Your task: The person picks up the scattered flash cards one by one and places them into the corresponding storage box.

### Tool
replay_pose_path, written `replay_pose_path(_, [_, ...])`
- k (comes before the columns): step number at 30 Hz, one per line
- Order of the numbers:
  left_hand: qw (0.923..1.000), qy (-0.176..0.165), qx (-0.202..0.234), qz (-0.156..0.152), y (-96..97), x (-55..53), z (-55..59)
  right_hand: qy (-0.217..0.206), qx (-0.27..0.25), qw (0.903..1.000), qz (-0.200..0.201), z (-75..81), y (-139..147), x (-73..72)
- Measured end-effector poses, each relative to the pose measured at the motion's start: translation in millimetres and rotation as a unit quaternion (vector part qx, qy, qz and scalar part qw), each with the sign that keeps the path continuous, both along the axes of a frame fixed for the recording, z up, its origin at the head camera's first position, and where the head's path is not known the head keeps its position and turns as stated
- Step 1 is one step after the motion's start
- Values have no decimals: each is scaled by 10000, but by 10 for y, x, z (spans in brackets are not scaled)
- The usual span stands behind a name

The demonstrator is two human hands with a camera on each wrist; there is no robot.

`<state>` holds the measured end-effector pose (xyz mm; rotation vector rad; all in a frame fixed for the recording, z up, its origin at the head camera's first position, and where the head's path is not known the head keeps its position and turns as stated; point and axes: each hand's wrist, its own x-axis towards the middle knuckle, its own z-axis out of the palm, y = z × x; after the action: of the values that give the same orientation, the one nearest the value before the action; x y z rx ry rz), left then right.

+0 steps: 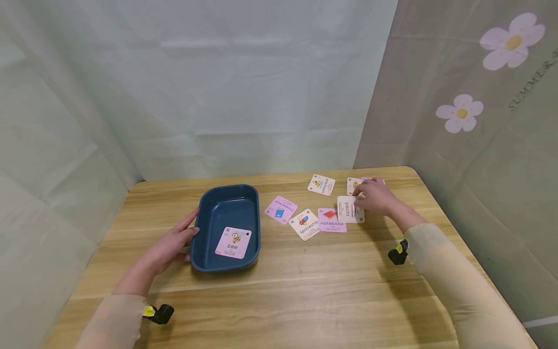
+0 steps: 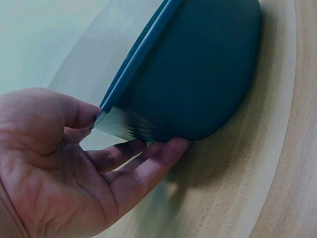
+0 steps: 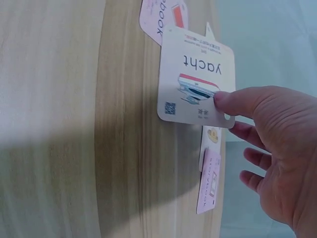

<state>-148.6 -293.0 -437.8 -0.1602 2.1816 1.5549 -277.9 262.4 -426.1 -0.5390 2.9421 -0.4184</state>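
Between thumb and fingers, my right hand (image 3: 282, 144) pinches a white yacht card (image 3: 193, 74) by its edge, lifted above the table in the right wrist view. My left hand (image 1: 171, 242) holds the left side of a dark blue rectangular tray (image 1: 205, 194). In the left wrist view, its thumb is at the rim and its fingertips lie against the lower outer wall. Inside the tray lies a pink bee card (image 1: 233, 243). A pink notebook card (image 1: 332, 226) lies partly beneath the yacht card in the head view.
A spaceship card (image 1: 304, 225), a Chinese book card (image 1: 281, 210) and a sailing boat card (image 1: 321, 184) lie near the table's middle. Behind my right hand lie a white card (image 1: 352, 185) and a pink storybook card (image 3: 208, 181). Hanging curtains (image 1: 261, 97) border the wooden table (image 1: 305, 300).
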Motion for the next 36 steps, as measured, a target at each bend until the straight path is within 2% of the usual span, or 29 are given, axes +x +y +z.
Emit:
replay_pose_path(19, [10000,25,-70,16,9,13,39,-178,-470,9987,-55,94,122,58])
replay_pose_path(27, [10000,37,1,5,5,13,38,-432,-832,9953,-237,110,141,65])
replay_pose_path(36, [10000,31,27,12,7,13,41,-336,-1124,9930,-170,131,154,50])
